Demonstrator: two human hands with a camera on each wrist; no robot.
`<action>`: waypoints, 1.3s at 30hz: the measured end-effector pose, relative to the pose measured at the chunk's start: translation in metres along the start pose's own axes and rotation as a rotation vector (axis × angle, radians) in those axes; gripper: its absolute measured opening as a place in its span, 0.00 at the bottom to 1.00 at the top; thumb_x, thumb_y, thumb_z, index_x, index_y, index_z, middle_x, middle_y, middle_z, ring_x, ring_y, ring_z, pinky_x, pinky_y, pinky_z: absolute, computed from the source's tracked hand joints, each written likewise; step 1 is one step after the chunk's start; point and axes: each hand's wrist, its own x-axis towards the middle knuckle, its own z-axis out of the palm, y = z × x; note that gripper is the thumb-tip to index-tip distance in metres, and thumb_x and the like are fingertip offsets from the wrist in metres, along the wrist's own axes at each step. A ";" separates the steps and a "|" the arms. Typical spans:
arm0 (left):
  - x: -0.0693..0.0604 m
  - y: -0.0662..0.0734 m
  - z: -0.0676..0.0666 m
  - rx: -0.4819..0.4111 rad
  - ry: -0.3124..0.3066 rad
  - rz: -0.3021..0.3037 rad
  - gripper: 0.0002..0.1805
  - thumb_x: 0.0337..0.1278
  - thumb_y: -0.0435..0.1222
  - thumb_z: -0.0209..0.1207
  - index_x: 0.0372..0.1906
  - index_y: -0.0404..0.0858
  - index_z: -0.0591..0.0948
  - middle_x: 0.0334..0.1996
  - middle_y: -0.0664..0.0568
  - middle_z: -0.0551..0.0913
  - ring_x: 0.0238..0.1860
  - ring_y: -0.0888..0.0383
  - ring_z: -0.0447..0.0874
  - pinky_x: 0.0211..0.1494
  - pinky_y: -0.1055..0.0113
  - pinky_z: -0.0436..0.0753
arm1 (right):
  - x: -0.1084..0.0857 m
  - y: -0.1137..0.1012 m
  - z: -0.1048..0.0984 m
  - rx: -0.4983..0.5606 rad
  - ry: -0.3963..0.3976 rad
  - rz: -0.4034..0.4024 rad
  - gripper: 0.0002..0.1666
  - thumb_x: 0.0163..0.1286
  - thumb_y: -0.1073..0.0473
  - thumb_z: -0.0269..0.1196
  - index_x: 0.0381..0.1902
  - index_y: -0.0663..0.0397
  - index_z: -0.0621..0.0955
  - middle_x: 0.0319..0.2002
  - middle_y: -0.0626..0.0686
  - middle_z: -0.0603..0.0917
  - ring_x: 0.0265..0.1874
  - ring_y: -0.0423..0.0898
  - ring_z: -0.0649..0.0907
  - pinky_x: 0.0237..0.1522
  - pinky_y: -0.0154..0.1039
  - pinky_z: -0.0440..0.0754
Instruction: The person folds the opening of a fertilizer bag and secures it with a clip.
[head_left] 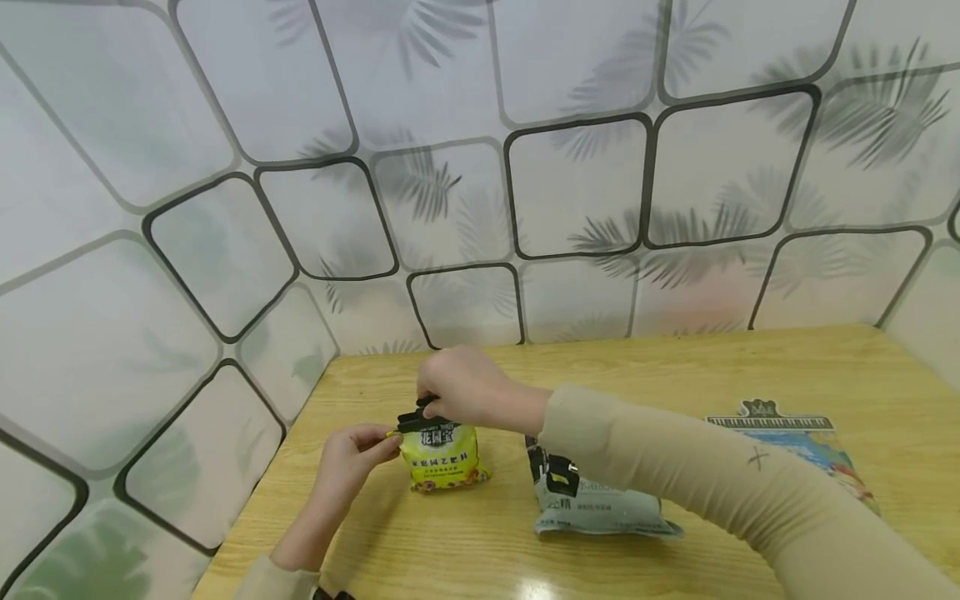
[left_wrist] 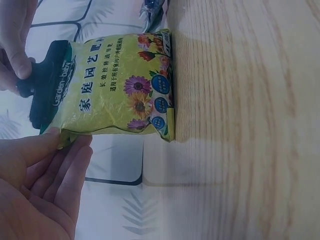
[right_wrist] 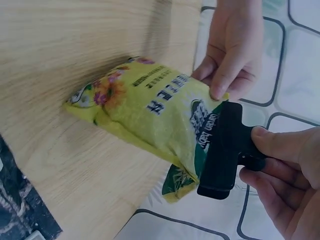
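A yellow fertilizer bag (head_left: 442,458) with flowers printed along its bottom stands upright on the wooden table. Across its top edge lies a wide black bag clip (right_wrist: 222,152). My right hand (head_left: 461,385) pinches the clip's handles between thumb and fingers, as the right wrist view shows. The left hand (left_wrist: 45,175) pinches the bag's upper corner near one end of the clip, thumb in front and fingers behind. In the head view, the right hand covers part of the clip.
To the right lies a silver-grey bag (head_left: 611,508) with a black clip (head_left: 561,477) at its side, partly behind my right sleeve. Farther right is a blue printed bag (head_left: 813,454) topped by a piano-keyboard-shaped piece (head_left: 772,422). A patterned wall (head_left: 577,192) borders the wooden table (head_left: 450,558).
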 end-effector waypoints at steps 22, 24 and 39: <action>0.000 -0.003 -0.005 0.001 0.019 -0.031 0.09 0.69 0.25 0.66 0.47 0.22 0.88 0.40 0.41 0.93 0.32 0.69 0.91 0.46 0.70 0.93 | 0.007 -0.007 0.012 -0.010 -0.052 0.061 0.07 0.69 0.50 0.77 0.35 0.45 0.93 0.37 0.42 0.93 0.36 0.39 0.89 0.41 0.35 0.89; 0.000 -0.004 -0.005 -0.017 0.024 -0.038 0.09 0.69 0.25 0.66 0.48 0.21 0.88 0.41 0.41 0.93 0.32 0.69 0.91 0.45 0.71 0.93 | 0.007 -0.006 0.014 0.002 -0.056 0.068 0.07 0.69 0.49 0.76 0.36 0.44 0.93 0.37 0.42 0.93 0.36 0.38 0.89 0.41 0.34 0.89; -0.001 -0.004 -0.005 -0.093 -0.023 -0.019 0.14 0.75 0.24 0.59 0.55 0.16 0.83 0.43 0.35 0.92 0.32 0.71 0.91 0.45 0.73 0.92 | 0.009 -0.002 0.018 0.068 -0.030 0.070 0.07 0.68 0.50 0.77 0.34 0.45 0.94 0.34 0.43 0.93 0.32 0.38 0.88 0.39 0.34 0.87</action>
